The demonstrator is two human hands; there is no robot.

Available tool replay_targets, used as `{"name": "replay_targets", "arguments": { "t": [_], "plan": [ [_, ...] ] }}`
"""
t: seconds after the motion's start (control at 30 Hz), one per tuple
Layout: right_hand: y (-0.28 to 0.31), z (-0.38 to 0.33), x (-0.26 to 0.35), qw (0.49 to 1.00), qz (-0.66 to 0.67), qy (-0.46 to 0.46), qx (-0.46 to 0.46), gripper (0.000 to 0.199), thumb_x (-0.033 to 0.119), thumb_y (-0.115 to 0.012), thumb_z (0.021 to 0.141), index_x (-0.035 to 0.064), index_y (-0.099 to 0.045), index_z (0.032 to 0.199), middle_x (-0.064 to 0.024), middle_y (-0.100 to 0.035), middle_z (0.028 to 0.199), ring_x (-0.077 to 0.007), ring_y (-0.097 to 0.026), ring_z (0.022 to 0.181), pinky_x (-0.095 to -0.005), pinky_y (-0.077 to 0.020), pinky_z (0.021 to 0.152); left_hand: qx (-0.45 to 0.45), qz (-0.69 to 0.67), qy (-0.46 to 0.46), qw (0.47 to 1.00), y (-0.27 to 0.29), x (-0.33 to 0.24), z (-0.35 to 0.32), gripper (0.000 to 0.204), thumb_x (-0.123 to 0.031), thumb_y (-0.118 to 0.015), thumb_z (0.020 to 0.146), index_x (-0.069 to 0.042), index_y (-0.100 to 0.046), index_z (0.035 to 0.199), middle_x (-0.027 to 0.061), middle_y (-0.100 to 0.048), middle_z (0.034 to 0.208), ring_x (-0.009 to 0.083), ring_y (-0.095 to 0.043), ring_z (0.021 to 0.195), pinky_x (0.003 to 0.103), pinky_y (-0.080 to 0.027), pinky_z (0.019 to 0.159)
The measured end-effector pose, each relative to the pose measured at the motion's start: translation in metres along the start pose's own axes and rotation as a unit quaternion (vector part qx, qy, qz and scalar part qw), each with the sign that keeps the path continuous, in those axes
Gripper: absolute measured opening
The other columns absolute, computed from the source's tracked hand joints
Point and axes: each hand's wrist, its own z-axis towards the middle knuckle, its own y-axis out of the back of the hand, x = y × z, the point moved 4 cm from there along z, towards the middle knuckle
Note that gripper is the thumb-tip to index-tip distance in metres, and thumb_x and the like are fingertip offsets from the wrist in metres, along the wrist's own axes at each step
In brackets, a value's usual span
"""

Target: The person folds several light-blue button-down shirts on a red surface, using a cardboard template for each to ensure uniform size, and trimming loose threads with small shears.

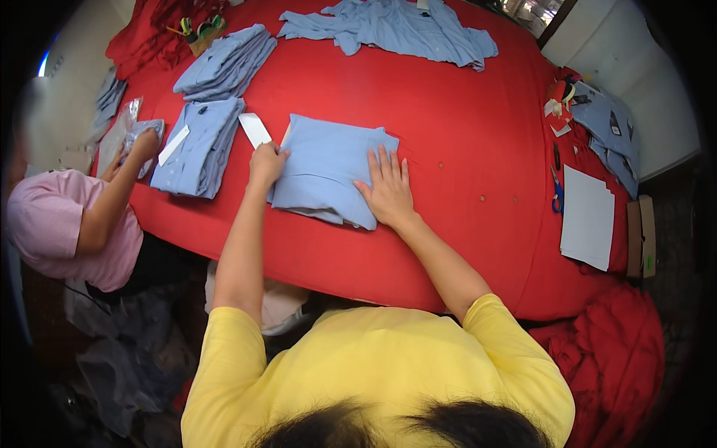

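Observation:
A light blue folded shirt (328, 160) lies flat on the red cloth in front of me. My right hand (390, 190) rests palm down on its right side, fingers stretched out and spread. At the shirt's left edge, my left hand (267, 166) is closed round the lower end of a white card strip (253, 128), which sticks out past the fingers. The left thumb lies beside the shirt's edge. The underside of the shirt is hidden.
Left of me stand two stacks of folded blue shirts (228, 63). A person in pink (75, 224) handles a bagged shirt (142, 138). Loose blue shirts (388, 30) lie at the far edge. White sheets (586, 216) and blue-handled scissors (557, 196) are at right on the red tablecloth (463, 246).

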Motion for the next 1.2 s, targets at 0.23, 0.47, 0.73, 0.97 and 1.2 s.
{"name": "replay_targets", "arguments": {
  "t": [0.23, 0.47, 0.73, 0.97, 1.2],
  "plan": [
    [0.081, 0.014, -0.041, 0.994, -0.1, -0.043, 0.032, 0.057, 0.034, -0.051, 0.094, 0.0095, -0.037, 0.144, -0.0157, -0.029, 0.152, -0.0393, -0.025, 0.139, -0.0607, -0.0159, 0.111, 0.155, -0.277, 0.072, 0.945, -0.067, -0.027, -0.09, 0.027, -0.021, -0.07, 0.084, 0.005, -0.064, 0.082, 0.0126, -0.066, 0.072, 0.0181, -0.066, 0.062, 0.031, -0.055, 0.058],
    [0.072, 0.018, -0.061, 0.978, -0.201, -0.047, 0.021, 0.075, 0.065, -0.042, 0.088, 0.0207, -0.034, 0.147, -0.0099, -0.021, 0.156, -0.0394, -0.014, 0.143, -0.0666, -0.0068, 0.109, 0.285, -0.57, 0.185, 0.748, -0.137, -0.124, -0.198, 0.021, -0.013, -0.055, 0.096, 0.007, -0.06, 0.099, 0.0135, -0.064, 0.092, 0.0212, -0.067, 0.088, 0.03, -0.057, 0.08],
    [0.046, 0.006, -0.063, 0.974, -0.175, 0.095, -0.111, 0.063, 0.061, -0.048, 0.087, 0.0271, -0.045, 0.14, -0.0078, -0.027, 0.153, -0.0415, -0.014, 0.142, -0.0716, -0.0063, 0.106, 0.337, -0.447, 0.021, 0.828, -0.1, -0.152, -0.205, 0.021, -0.011, -0.058, 0.093, 0.003, -0.062, 0.108, 0.0115, -0.064, 0.102, 0.022, -0.064, 0.098, 0.03, -0.054, 0.079],
    [0.072, -0.009, -0.062, 0.986, -0.079, 0.061, -0.135, 0.048, 0.034, -0.06, 0.089, 0.0187, -0.052, 0.133, -0.0097, -0.039, 0.145, -0.0355, -0.027, 0.137, -0.0591, -0.0198, 0.11, -0.018, 0.036, -0.43, 0.902, -0.053, -0.102, -0.167, 0.042, -0.026, -0.071, 0.08, -0.008, -0.058, 0.115, 0.0115, -0.055, 0.118, 0.03, -0.05, 0.115, 0.048, -0.035, 0.099],
    [0.115, -0.116, -0.143, 0.958, 0.129, -0.181, -0.181, 0.031, 0.002, -0.054, 0.09, -0.0013, -0.058, 0.121, -0.0127, -0.055, 0.114, -0.0179, -0.062, 0.08, -0.0299, -0.0534, 0.064, 0.189, -0.081, -0.533, 0.821, -0.034, -0.106, -0.217, 0.019, -0.025, -0.071, 0.08, -0.007, -0.066, 0.086, 0.0068, -0.063, 0.094, 0.0248, -0.059, 0.092, 0.041, -0.042, 0.087]
  ]
}}
